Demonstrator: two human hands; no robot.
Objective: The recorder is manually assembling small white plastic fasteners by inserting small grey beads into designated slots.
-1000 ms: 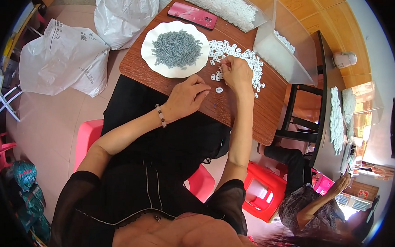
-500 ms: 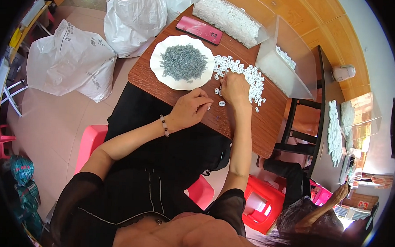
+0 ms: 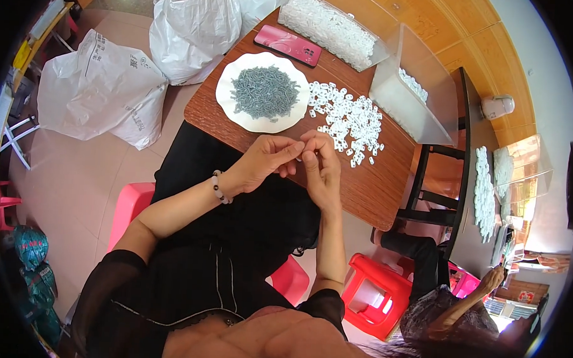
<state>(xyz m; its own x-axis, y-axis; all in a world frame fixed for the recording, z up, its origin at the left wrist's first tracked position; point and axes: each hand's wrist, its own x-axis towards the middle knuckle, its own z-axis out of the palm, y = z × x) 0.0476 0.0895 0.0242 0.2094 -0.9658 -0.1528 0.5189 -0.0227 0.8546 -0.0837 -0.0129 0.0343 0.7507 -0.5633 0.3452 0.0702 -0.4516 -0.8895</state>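
Note:
My left hand (image 3: pixel 262 164) and my right hand (image 3: pixel 322 174) meet over the near edge of the brown table (image 3: pixel 381 188), fingertips pinched together. A pale speck shows between the fingers; the rest of what they hold is hidden. Just beyond my right hand spreads a loose pile of small white plastic pieces with holes (image 3: pixel 355 121). Left of that pile stands a white scalloped plate (image 3: pixel 229 111), heaped with small grey screws (image 3: pixel 267 92). My left wrist wears a beaded bracelet.
A pink phone (image 3: pixel 288 45) lies behind the plate. Two clear bins (image 3: pixel 405 110) of white pieces stand along the table's far side. White sacks (image 3: pixel 106 87) rest on the floor at left. At right, another person (image 3: pixel 449 311) sits by a dark table (image 3: pixel 462 204) bearing more white pieces.
My right hand has left the pile of white pieces and come back to my left hand. Their fingertips now meet. My left hand has shifted only slightly.

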